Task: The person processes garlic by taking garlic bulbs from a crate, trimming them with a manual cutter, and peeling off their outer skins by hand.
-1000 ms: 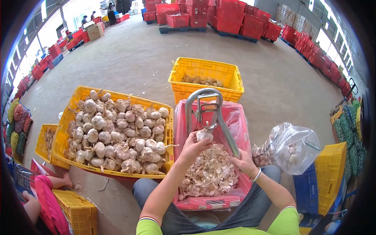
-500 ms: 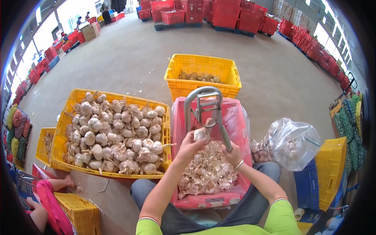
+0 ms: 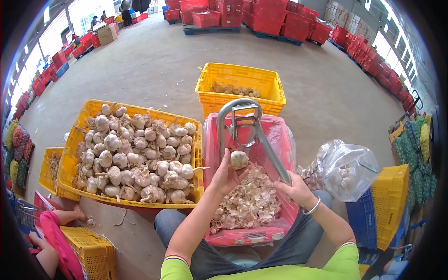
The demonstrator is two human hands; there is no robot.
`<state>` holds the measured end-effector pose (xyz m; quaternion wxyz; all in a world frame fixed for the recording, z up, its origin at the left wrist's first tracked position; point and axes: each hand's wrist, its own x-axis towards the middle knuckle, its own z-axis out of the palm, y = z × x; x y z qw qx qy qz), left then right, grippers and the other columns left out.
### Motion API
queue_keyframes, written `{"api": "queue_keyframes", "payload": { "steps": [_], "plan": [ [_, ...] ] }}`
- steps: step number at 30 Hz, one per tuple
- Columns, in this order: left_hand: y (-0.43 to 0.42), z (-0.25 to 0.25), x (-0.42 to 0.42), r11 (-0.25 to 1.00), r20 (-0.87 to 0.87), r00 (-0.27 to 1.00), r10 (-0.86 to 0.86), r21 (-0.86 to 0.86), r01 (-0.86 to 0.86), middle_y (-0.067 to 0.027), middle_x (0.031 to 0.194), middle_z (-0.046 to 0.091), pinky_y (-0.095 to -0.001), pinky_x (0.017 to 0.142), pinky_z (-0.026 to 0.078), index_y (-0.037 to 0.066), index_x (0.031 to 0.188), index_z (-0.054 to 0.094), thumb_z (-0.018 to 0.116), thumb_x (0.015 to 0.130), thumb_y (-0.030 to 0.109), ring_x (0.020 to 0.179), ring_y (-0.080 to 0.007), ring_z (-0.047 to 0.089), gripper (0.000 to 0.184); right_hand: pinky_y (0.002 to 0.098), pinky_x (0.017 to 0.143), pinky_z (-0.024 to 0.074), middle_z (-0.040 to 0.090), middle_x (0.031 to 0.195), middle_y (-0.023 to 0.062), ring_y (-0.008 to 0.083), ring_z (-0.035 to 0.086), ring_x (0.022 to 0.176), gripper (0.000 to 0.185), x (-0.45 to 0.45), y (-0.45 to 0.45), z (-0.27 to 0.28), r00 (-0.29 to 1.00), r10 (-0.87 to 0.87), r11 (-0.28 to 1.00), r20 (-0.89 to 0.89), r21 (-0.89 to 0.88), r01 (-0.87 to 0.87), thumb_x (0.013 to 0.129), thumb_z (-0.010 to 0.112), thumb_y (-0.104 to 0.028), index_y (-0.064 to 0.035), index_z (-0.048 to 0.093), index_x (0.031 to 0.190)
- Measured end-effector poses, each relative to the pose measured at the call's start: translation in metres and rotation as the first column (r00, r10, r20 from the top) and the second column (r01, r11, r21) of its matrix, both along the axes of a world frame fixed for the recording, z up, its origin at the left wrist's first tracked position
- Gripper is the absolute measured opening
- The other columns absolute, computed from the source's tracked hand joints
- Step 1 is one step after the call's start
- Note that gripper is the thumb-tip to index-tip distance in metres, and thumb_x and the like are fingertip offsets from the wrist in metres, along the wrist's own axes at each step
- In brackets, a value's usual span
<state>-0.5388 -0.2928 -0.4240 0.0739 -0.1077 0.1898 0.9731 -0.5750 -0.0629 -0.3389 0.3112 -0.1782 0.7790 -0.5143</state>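
Note:
My left hand holds a garlic bulb against its fingers, the palm turned partly up, below the jaws of a metal cutter. The bulb shows no long stem. My right hand is wrapped round the end of the cutter's long lever, which is swung out to the right. Beneath both hands, a red crate lined with clear plastic contains a heap of garlic skins and trimmings. To the left, a large yellow crate is full of garlic bulbs with stems.
Behind the cutter stands another yellow crate with some bulbs in it. A clear plastic bag of bulbs lies on the right, near yellow and blue crates. A person in pink sits at lower left. Red crates are stacked far back.
The lever has swung up and right with my right hand, opening the cutter. My left hand has drawn the bulb down from the jaws and turned, its fingers loosening; the bulb's upper stem no longer shows.

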Motion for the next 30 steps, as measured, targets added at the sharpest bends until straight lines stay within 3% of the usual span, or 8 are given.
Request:
{"api": "queue_keyframes", "payload": {
  "steps": [3,6,12,15,21,24,30],
  "plan": [
    [-0.001,-0.010,-0.003,0.997,-0.098,0.995,-0.017,0.077,0.024,-0.0128,0.099,0.059,-0.0313,0.079,0.053,0.004,0.108,0.051,0.035,0.090,0.053,0.085,-0.0215,0.061,0.055,0.0208,0.050,0.0382,0.049,0.069,-0.0021,0.0038,0.045,0.058,0.026,0.002,0.003,0.007,0.999,-0.009,1.000,0.035,0.011,0.008,0.083,0.063,-0.021,-0.0012,0.051,0.094],
    [-0.004,-0.014,-0.004,0.996,-0.110,0.994,-0.004,0.087,0.014,-0.0146,0.108,0.055,-0.0345,0.082,0.052,0.004,0.113,0.048,0.034,0.093,0.047,0.091,-0.0250,0.058,0.049,0.0204,0.046,0.0388,0.051,0.069,-0.0011,0.0040,0.046,0.054,0.027,0.002,0.001,0.009,1.000,0.008,1.000,-0.026,0.026,-0.007,0.083,0.063,-0.022,-0.0008,0.051,0.096],
    [0.002,0.008,0.001,0.961,-0.131,0.989,0.063,0.274,-0.025,-0.0196,0.117,0.049,-0.0363,0.088,0.051,0.000,0.119,0.042,0.033,0.097,0.029,0.107,-0.0332,0.052,0.038,0.0198,0.039,0.0385,0.053,0.068,0.0000,0.0043,0.046,0.045,0.029,0.004,-0.002,0.018,0.996,0.002,1.000,0.085,-0.031,0.001,0.084,0.062,-0.020,0.0000,0.049,0.100],
    [0.003,0.011,0.002,0.947,-0.132,0.990,0.045,0.321,0.000,-0.0201,0.119,0.048,-0.0375,0.091,0.049,0.000,0.119,0.042,0.034,0.096,0.029,0.112,-0.0348,0.048,0.037,0.0198,0.038,0.0386,0.052,0.066,-0.0002,0.0044,0.046,0.045,0.029,0.003,-0.001,0.017,0.997,0.007,0.999,0.078,-0.046,-0.003,0.084,0.062,-0.020,0.0002,0.049,0.100],
    [0.006,0.004,0.001,0.991,-0.121,0.991,0.052,0.126,-0.036,-0.0158,0.111,0.053,-0.0325,0.082,0.052,0.003,0.117,0.044,0.041,0.092,0.040,0.100,-0.0275,0.056,0.045,0.0196,0.038,0.0381,0.049,0.063,-0.0013,0.0044,0.045,0.043,0.030,0.002,0.001,0.017,0.997,0.009,0.999,0.081,-0.035,-0.006,0.085,0.061,-0.021,0.0006,0.048,0.100],
    [0.007,0.001,-0.003,0.993,-0.139,0.986,0.089,0.092,-0.076,-0.0123,0.102,0.055,-0.0317,0.079,0.053,0.001,0.111,0.047,0.045,0.088,0.046,0.091,-0.0233,0.058,0.050,0.0183,0.036,0.0345,0.043,0.056,-0.0049,0.0032,0.040,0.040,0.021,0.005,-0.002,0.022,0.997,0.006,0.999,0.078,-0.038,-0.003,0.086,0.059,-0.018,-0.0037,0.047,0.095],
    [0.007,-0.004,-0.008,0.996,-0.124,0.988,0.087,0.040,-0.083,-0.0108,0.102,0.055,-0.0287,0.074,0.054,0.001,0.110,0.047,0.046,0.087,0.046,0.089,-0.0213,0.059,0.051,0.0193,0.039,0.0380,0.048,0.063,-0.0026,0.0040,0.045,0.044,0.030,0.002,0.001,0.016,0.997,0.021,0.999,0.077,-0.044,-0.018,0.085,0.061,-0.022,-0.0003,0.048,0.101]
  ]
}}
